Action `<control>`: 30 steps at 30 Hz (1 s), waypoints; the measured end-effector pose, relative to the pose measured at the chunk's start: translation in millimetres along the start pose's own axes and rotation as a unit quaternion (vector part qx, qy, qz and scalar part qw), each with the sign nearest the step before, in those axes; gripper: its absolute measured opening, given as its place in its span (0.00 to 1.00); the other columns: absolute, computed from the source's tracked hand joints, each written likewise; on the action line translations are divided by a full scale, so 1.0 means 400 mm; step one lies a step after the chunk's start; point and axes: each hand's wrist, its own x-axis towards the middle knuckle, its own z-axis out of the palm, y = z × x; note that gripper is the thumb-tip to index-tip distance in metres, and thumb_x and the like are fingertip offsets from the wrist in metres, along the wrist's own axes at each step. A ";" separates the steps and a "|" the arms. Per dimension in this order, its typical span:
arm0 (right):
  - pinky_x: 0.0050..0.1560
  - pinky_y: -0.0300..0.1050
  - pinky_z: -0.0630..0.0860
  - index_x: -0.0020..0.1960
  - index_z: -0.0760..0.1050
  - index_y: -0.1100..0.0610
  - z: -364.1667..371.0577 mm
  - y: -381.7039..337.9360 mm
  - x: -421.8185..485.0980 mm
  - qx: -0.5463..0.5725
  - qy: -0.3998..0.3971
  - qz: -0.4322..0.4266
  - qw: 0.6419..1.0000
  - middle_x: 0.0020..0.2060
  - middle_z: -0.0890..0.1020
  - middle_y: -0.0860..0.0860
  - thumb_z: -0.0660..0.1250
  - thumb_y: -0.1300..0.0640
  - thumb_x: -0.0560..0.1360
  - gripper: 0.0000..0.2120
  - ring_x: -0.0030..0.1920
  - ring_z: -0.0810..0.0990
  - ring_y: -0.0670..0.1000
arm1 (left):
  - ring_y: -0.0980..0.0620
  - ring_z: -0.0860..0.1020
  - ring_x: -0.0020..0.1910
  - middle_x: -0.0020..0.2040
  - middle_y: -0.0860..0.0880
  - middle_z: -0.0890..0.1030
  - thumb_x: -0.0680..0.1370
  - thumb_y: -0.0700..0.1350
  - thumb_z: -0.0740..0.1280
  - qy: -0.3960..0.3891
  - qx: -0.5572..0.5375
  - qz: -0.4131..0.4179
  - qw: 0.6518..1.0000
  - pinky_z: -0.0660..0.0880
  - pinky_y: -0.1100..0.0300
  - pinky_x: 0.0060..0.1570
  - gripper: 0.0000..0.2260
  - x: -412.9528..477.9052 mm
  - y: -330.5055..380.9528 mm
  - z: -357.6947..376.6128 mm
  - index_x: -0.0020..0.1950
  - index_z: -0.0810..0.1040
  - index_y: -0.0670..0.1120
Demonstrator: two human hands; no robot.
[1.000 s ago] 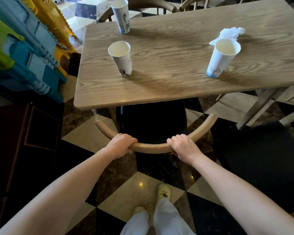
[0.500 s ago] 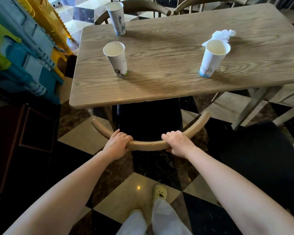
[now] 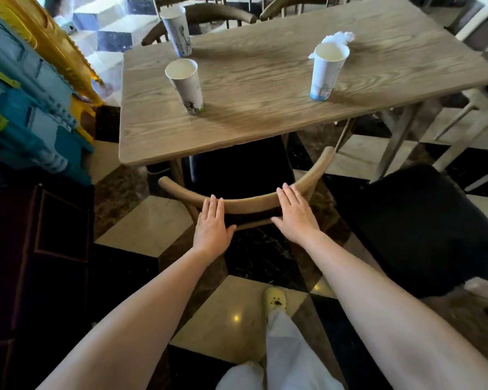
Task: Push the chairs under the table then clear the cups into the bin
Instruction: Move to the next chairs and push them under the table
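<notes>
**At the desk [image 3: 265, 80], one chair [image 3: 245, 202] is nearly tucked in**

On the chair's curved back, our left hand [image 3: 213, 226] and right hand [image 3: 295, 218] lie flat with straight fingers, gripping nothing. Its black seat sits mostly under the desk, so we think this push is nearly done. A second chair [image 3: 423, 229] stands out on our right and needs pushing next. The near cup [image 3: 185, 85], the far cup [image 3: 176, 30] and the right cup [image 3: 326, 71], beside a tissue [image 3: 338, 38], all stand on the desk. We see no bin.

Three cups [image 3: 186, 85] [image 3: 176, 30] [image 3: 326, 70], three chair backs [image 3: 245, 202] [image 3: 209, 14] [image 3: 290, 5], one table [image 3: 265, 80]
</notes>
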 end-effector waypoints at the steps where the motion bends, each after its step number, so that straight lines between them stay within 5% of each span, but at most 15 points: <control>1: 0.76 0.53 0.53 0.77 0.46 0.57 0.004 -0.009 -0.026 0.008 -0.012 0.010 1.000 0.78 0.46 0.54 0.58 0.50 0.80 0.32 0.77 0.48 0.55 | 0.46 0.41 0.79 0.80 0.44 0.44 0.81 0.51 0.59 -0.011 0.018 0.008 1.000 0.47 0.49 0.77 0.31 -0.013 0.000 -0.002 0.79 0.47 0.44; 5: 0.74 0.54 0.57 0.76 0.51 0.56 0.022 -0.032 -0.154 -0.022 -0.106 0.038 0.993 0.77 0.53 0.54 0.54 0.47 0.81 0.28 0.76 0.55 0.56 | 0.43 0.47 0.79 0.80 0.43 0.50 0.82 0.52 0.57 -0.081 0.078 0.040 0.993 0.48 0.46 0.77 0.29 -0.062 0.021 -0.008 0.79 0.51 0.45; 13: 0.69 0.57 0.66 0.75 0.57 0.55 0.030 0.000 -0.471 0.042 -0.160 0.133 0.977 0.74 0.64 0.54 0.60 0.51 0.79 0.26 0.72 0.64 0.58 | 0.44 0.65 0.73 0.74 0.45 0.67 0.80 0.51 0.61 -0.176 0.117 0.131 0.969 0.65 0.46 0.71 0.27 -0.227 0.157 0.037 0.77 0.58 0.47; 19: 0.70 0.53 0.65 0.74 0.59 0.54 -0.012 0.081 -0.697 0.104 -0.142 0.223 0.959 0.73 0.65 0.55 0.61 0.53 0.79 0.25 0.72 0.65 0.56 | 0.43 0.67 0.72 0.74 0.44 0.67 0.81 0.53 0.58 -0.267 0.217 0.213 0.915 0.68 0.50 0.68 0.26 -0.294 0.331 0.097 0.77 0.57 0.46; 30: 0.65 0.50 0.70 0.69 0.67 0.50 -0.101 0.339 -1.052 0.195 -0.067 0.359 0.910 0.67 0.73 0.52 0.62 0.51 0.78 0.20 0.66 0.72 0.53 | 0.44 0.68 0.72 0.73 0.44 0.68 0.82 0.43 0.58 -0.312 0.282 0.348 0.838 0.65 0.53 0.70 0.21 -0.422 0.748 0.301 0.76 0.62 0.45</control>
